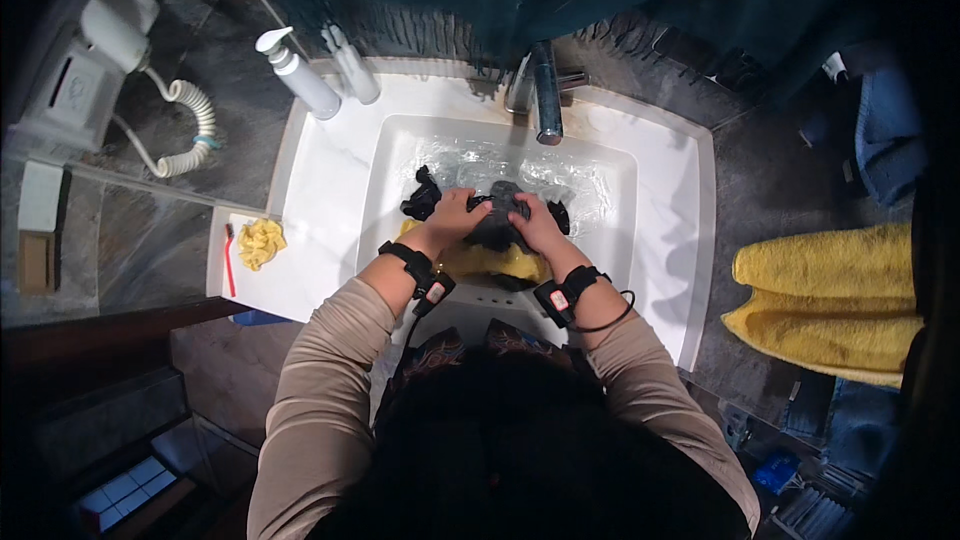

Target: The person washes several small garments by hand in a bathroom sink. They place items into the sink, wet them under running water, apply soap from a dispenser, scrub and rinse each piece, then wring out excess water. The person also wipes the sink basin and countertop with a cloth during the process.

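A dark grey wet cloth (497, 225) is bunched between my hands in the white sink basin (625, 230), below the faucet (547, 95). My left hand (455, 220) grips its left side, thumb on top. My right hand (541, 227) pinches the right side. A black piece of cloth (423, 194) lies in the water to the left, and a bit of black shows beyond my right hand. Under and in front of the hands is a yellow cloth (490, 262), partly covered. Water ripples at the back of the basin. Both wrists wear black straps with small devices.
Left on the counter stand a white pump bottle (300, 80) and a paler bottle (352, 68). A crumpled yellow cloth (262, 243) and a red-handled brush (230, 258) lie near the left edge. A yellow towel (825, 300) hangs at right; a corded white dryer (115, 32) is wall-mounted at left.
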`<state>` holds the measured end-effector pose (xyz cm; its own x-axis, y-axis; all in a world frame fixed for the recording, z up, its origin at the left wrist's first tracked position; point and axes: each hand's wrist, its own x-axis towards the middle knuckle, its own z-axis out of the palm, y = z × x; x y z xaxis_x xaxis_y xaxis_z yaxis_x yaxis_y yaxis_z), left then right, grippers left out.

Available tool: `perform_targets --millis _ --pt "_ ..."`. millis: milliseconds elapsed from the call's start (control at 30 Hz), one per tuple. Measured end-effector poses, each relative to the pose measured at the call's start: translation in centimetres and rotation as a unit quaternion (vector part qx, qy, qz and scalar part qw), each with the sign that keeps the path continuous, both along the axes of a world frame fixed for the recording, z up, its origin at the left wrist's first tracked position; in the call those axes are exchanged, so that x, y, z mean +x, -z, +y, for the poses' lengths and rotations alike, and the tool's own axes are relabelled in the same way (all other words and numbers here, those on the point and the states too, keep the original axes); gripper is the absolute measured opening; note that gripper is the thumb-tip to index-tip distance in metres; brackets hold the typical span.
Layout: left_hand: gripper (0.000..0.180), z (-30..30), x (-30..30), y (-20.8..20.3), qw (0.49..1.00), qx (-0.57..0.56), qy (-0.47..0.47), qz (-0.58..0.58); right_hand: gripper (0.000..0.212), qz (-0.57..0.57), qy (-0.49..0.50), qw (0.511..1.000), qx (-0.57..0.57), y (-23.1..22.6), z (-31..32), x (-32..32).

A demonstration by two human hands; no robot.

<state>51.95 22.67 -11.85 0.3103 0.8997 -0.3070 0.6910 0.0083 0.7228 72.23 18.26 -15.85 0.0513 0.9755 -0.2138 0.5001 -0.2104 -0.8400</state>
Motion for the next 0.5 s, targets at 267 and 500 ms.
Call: perform_targets --millis 267,500 --pt "0.052 -2.3 -2.9 3.6 0.98 -0.185 0.066 -0.025 0.05 0.077 0.137 0.982 -0.1 -1.8 -1.7 4.8" --pt "0.094 -4.6 -0.4 4.7 0.964 -0.074 0.178 0.183 0.12 -0.23 -0.098 0.954 -0.165 -1.5 -6.4 2.8"
